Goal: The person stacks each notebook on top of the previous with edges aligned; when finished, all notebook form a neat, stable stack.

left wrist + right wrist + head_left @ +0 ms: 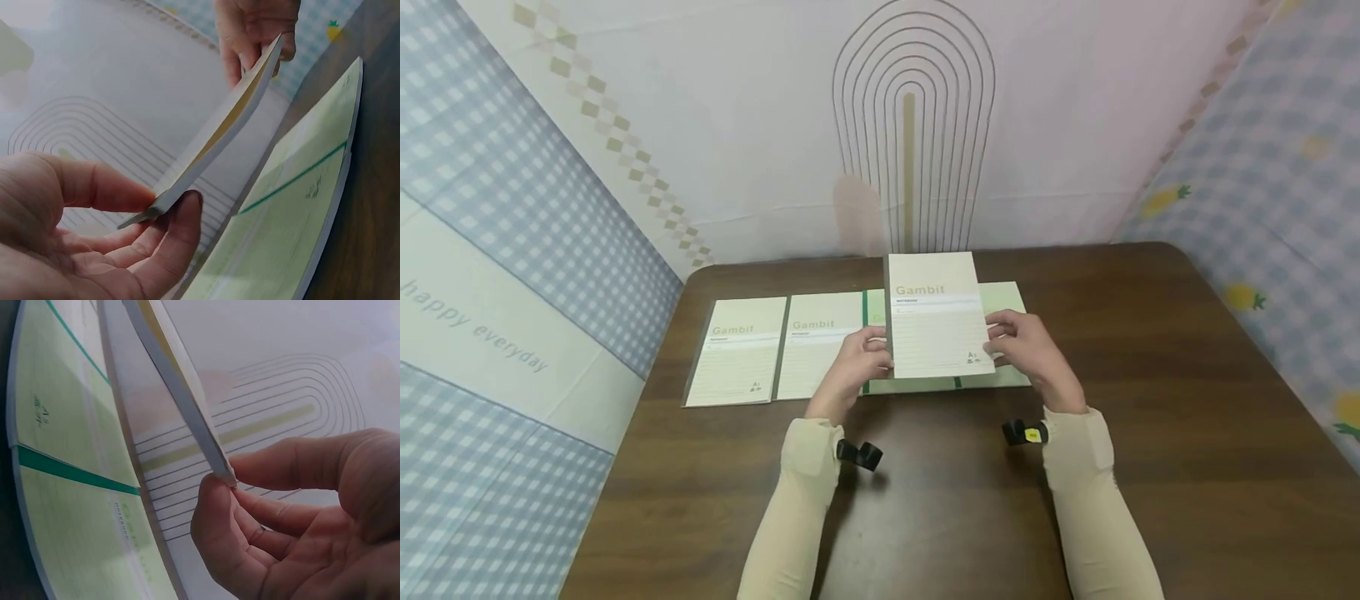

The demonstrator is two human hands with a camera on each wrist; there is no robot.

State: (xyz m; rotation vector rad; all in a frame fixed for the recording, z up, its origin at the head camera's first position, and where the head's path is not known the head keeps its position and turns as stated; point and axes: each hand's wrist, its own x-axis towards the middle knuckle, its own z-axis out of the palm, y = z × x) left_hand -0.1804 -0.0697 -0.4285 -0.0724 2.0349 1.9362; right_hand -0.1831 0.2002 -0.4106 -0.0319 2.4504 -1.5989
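Note:
A cream notebook [936, 333] with a grey spine and "Gambit" on its cover is held up above the table. My left hand [854, 367] pinches its spine edge between thumb and fingers, seen closely in the left wrist view. On the opposite edge, my right hand [1030, 346] pinches it near the lower corner. Beneath it lie two green notebooks [1006, 298] side by side, partly hidden by the raised one. To their left, two cream notebooks [737, 350] with grey spines lie flat in the same row.
The brown wooden table [940, 517] has its back edge against a white cloth [760, 125] with an arch pattern. Blue checked cloth [475, 125] hangs at the left, and another checked cloth [1262, 208] with pineapples hangs at the right.

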